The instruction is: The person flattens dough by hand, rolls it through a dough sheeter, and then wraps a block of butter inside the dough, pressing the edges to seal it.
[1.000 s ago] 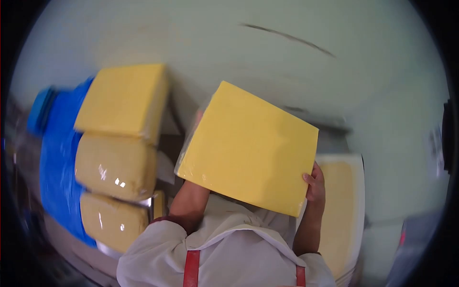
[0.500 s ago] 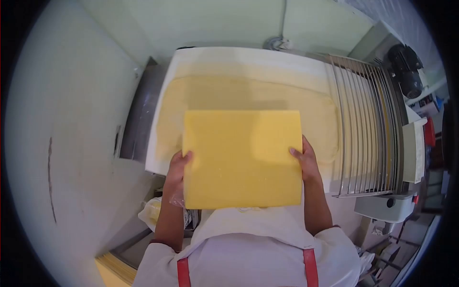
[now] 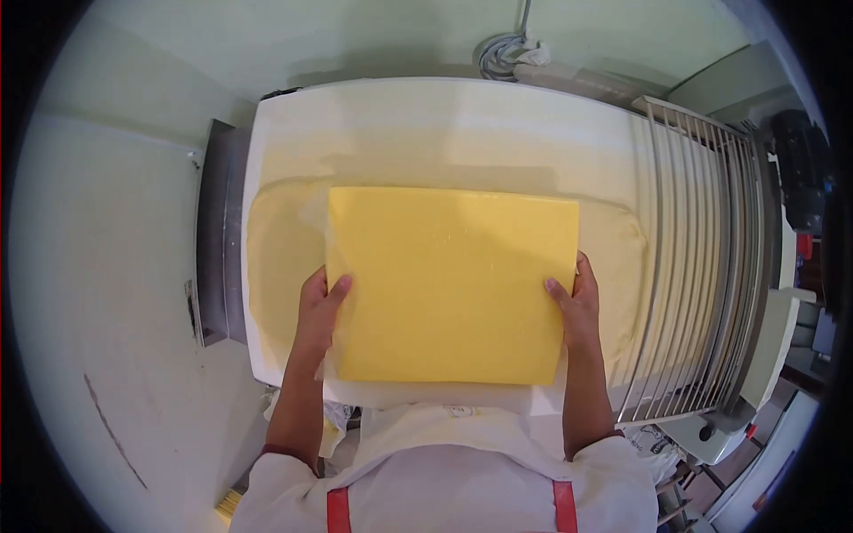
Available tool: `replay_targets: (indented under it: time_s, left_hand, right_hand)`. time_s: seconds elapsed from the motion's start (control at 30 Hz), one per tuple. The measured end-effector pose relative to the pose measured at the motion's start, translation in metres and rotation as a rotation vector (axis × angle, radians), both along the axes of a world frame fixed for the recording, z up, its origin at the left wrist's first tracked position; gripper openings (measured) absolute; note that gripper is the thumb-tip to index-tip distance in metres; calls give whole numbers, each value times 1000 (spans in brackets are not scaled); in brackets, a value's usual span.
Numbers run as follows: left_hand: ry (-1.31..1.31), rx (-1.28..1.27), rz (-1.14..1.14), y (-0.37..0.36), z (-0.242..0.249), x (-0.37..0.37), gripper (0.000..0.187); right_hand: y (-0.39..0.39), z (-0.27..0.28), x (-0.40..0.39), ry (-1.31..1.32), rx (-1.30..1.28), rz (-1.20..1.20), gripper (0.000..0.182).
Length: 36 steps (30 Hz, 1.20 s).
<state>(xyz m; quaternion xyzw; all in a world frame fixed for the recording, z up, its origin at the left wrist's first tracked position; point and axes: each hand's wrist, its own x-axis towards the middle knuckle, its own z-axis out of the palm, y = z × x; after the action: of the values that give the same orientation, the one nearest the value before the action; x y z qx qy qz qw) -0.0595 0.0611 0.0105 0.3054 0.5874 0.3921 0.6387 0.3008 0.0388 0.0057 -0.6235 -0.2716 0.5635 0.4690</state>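
Note:
A flat, rectangular yellow butter sheet (image 3: pixel 453 284) is held level in front of me, over the middle of a rolled-out slab of pale dough (image 3: pixel 280 258). My left hand (image 3: pixel 322 306) grips its left edge, thumb on top and fingers underneath. At the right edge my right hand (image 3: pixel 576 298) has the same grip. Thin clear plastic shows along the sheet's left side. Much of the dough is hidden beneath the sheet; its ends stick out to left and right.
The dough lies on the white belt (image 3: pixel 373 107) of a dough sheeter. A metal rod guard (image 3: pixel 680 266) stands at its right end, and a dark metal tray (image 3: pixel 218 231) at its left. Coiled grey cable (image 3: pixel 500 55) hangs by the back wall.
The butter sheet, still in both hands, has come further over the dough and belt. My view has shifted, so the belt now sits more squarely in front of me.

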Motion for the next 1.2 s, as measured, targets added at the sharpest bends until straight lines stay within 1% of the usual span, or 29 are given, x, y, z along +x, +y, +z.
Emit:
replay_targets:
  time_s: [0.07, 0.17, 0.27, 0.37, 0.47, 0.53, 0.6, 0.67, 0.73, 0.83, 0.93, 0.97, 1.03, 1.07, 1.1, 1.13, 1.17, 1.2]
  left_hand:
    - [44, -27, 17, 15, -8, -2, 30]
    - [87, -59, 48, 19, -22, -4, 31]
    - [93, -67, 92, 21, -30, -9, 34]
    - [152, -54, 98, 21, -31, -13, 37]
    - [234, -54, 97, 20, -37, -16, 43]
    - [281, -7, 98, 10, -43, -20, 48]
    - [246, -82, 154, 11, -39, -15, 52]
    - [296, -69, 141, 14, -41, -14, 51]
    - [284, -80, 149, 20, -38, -10, 49]
    - [257, -27, 140, 26, -34, -2, 47]
    - [286, -31, 114, 24, -34, -3, 41]
    - [246, 7, 88, 22, -37, -7, 37]
    - [309, 90, 23, 25, -39, -7, 34]
    - [340, 122, 99, 25, -40, -1, 34]
    - [412, 119, 34, 26, -37, -3, 32]
    - [395, 88, -5, 25, -35, -7, 32]
    - [338, 79, 46, 26, -28, 0, 22]
    - [275, 67, 72, 24, -31, 2, 22]
  right_hand:
    - [10, -8, -3, -81, -44, 17, 52]
    - [9, -19, -6, -109, -85, -21, 62]
    - [17, -13, -20, -172, -18, -112, 79]
    - [17, -18, -23, -219, -35, -142, 90]
    - [16, -21, -18, -256, -117, -111, 91]
    - [11, -25, -17, -349, -173, -69, 88]
    - [12, -13, -16, -436, -268, -7, 85]
    - [10, -16, -15, -441, -223, 14, 83]
    - [16, -15, -15, -457, -206, 35, 81]
    - [24, -16, -15, -501, -165, 72, 79]
    - [27, -18, -14, -531, -107, 78, 78]
    - [26, -19, -14, -534, -92, 74, 78]
    - [25, -23, -13, -717, -20, 106, 77]
    - [25, -24, -12, -746, 21, 111, 78]
    - [22, -28, -12, -768, 44, 125, 78]
    - [20, -31, -12, -668, 51, 93, 76]
    - [21, -27, -13, -713, 20, 104, 72]
    - [20, -21, -15, -672, -52, 108, 70]
